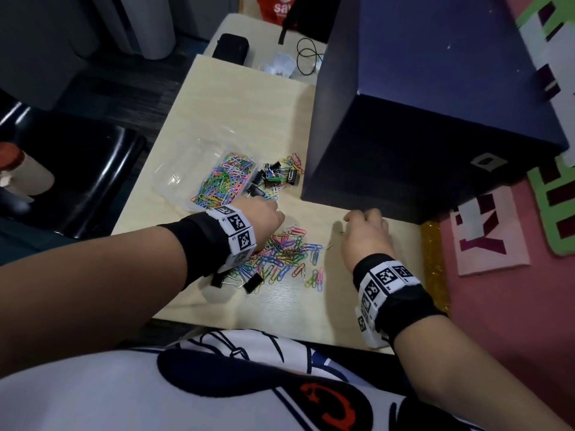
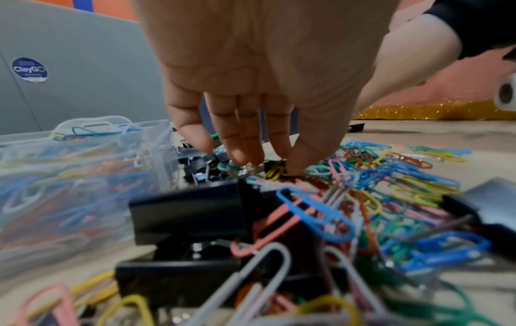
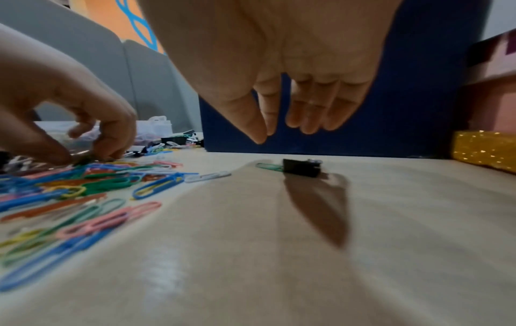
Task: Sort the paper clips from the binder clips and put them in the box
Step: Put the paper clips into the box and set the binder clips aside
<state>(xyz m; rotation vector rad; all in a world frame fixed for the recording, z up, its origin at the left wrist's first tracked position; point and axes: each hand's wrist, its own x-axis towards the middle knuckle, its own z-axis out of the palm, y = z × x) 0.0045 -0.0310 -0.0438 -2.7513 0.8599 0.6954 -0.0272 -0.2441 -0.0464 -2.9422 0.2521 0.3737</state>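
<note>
Hands over loose paper clips

Bare table is left open on the right; passage beyond is blocked by the blue box, leftward by loose paper clips.

In the head view the left hand covers its own fingertips, so any grip there cannot be read. In the left wrist view its fingertips meet the loose paper clips, too blurred to show a pinch. The binder clips just under that wrist are smeared, and the clear plastic box beside them is cut off by the frame's left edge.
</note>
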